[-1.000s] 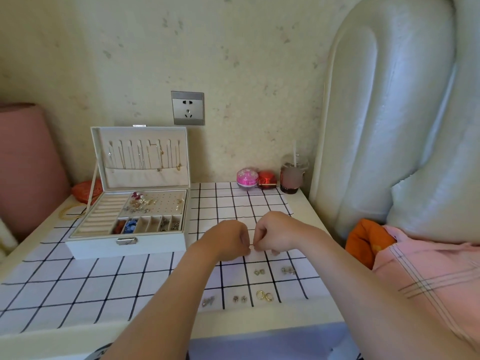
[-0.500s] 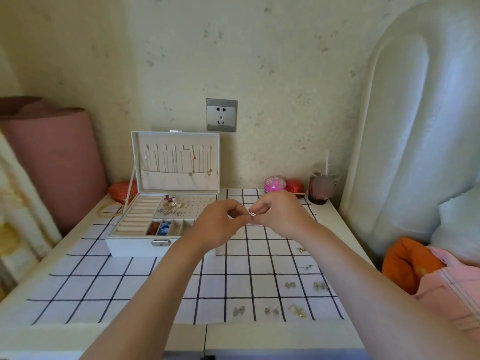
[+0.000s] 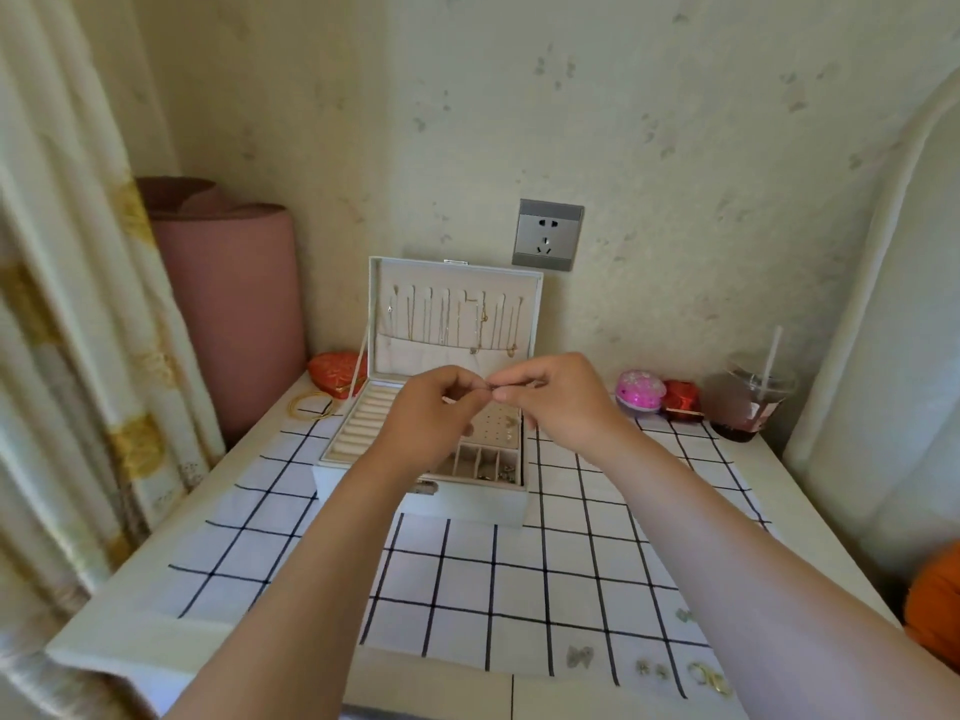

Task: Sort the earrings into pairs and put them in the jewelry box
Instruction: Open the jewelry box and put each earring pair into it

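Item: earring (image 3: 492, 389), tiny and dark. I am seeing it pinched between the fingertips of both hands, which are meeting above the open box (image 3: 467, 498). Too small for me to tell its long axis or which way it is pointing.

Left hand (image 3: 434, 420): fingers are curling in, thumb and forefinger closing narrowly on the earring.

Right hand (image 3: 558, 402): thumb and forefinger are pinching the same piece from the other side; the other fingers are hanging loosely curled.

Box: sitting on the checked cloth (image 3: 467, 579), lid (image 3: 454, 314) standing upright with chains hanging inside, tray showing ring rolls at left and small compartments at front.

Loose earrings: butterfly pair (image 3: 579, 656), stud pair (image 3: 652, 669) and gold hoops (image 3: 707, 677) are lying in a row near the cloth's near right edge, well apart from the box.

Beyond: pink case (image 3: 640, 390), red case (image 3: 681, 400) and cup (image 3: 748, 405) are standing at the right by the wall.
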The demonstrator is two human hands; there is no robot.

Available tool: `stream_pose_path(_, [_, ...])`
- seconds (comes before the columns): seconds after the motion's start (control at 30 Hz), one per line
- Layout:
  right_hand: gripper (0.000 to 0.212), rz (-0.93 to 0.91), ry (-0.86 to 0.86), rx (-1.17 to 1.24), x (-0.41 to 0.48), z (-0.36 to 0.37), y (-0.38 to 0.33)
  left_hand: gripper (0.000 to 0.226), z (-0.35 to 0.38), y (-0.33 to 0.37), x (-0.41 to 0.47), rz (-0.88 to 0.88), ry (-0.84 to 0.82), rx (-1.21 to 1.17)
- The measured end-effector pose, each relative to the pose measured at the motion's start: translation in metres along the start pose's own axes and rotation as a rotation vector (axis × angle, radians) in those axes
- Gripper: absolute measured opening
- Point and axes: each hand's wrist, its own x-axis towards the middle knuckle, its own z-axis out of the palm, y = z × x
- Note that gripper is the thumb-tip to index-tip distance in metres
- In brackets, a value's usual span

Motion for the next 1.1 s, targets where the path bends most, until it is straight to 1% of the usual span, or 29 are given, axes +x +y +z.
stream_pose_path(0.1, [0.015,0.022,0.02,0.0,0.012,0.014,0.002,0.007,-0.015,-0.007,0.005,-0.039,0.048,-0.055])
stream_pose_path(0.23, [0.013,0.06,0.048,-0.162,0.024,0.028,0.011,0.006,-0.036,-0.021,0.01,-0.081,0.119,-0.05])
stream_pose_path(0.37, [0.006,0.05,-0.004,-0.378,0.03,0.04,0.022,0.005,-0.045,-0.032,0.014,-0.066,0.167,-0.032])
stream_pose_path(0.63, [0.005,0.033,-0.032,-0.603,0.027,0.053,0.029,0.007,-0.042,-0.033,0.022,-0.122,0.114,-0.059])
stream_pose_path(0.9, [0.007,-0.086,-0.02,-0.687,0.028,0.062,0.03,0.007,-0.035,-0.03,0.024,-0.146,0.106,-0.104])
stream_pose_path(1.0, [0.008,-0.115,-0.119,-0.687,0.03,0.058,0.028,0.007,-0.035,-0.031,0.024,-0.141,0.13,-0.079])
stream_pose_path(1.1, [0.012,-0.048,-0.195,-0.606,0.035,0.052,0.028,0.009,-0.033,-0.028,0.024,-0.163,0.126,-0.118])
